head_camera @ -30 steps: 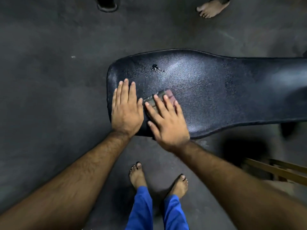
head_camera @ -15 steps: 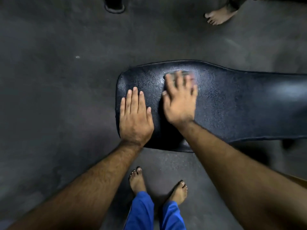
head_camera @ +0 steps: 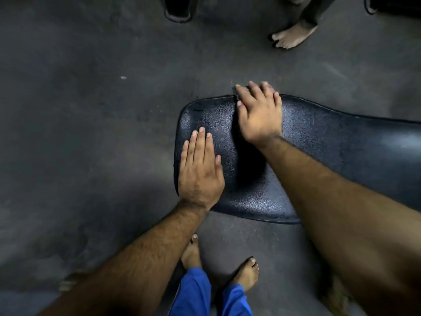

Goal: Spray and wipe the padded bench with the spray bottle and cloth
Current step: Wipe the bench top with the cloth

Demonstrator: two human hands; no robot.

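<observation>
Head view, looking down: black padded bench (head_camera: 319, 160), pebbled vinyl, rounded corners, raised seam along the edge, narrows toward the right. Its left end sits mid-frame over a grey, scuffed concrete floor (head_camera: 91, 133). Left hand (head_camera: 200, 169) lies flat, palm down, on the near-left corner, fingers straight and pressed together, thumb alongside. Right hand (head_camera: 259, 115) rests on the far edge, fingers straight and slightly spread, tips reaching past the edge. Cloth (head_camera: 235, 92) is under the right hand; only a small dark corner pokes out at the index fingertip, texture too small to tell. Neither grip curls around anything. Near the bench, bare feet (head_camera: 245, 273) and blue trouser cuffs (head_camera: 193, 293). Far side: another person's bare foot (head_camera: 289, 37), plus a dark shoe (head_camera: 177, 12).
</observation>
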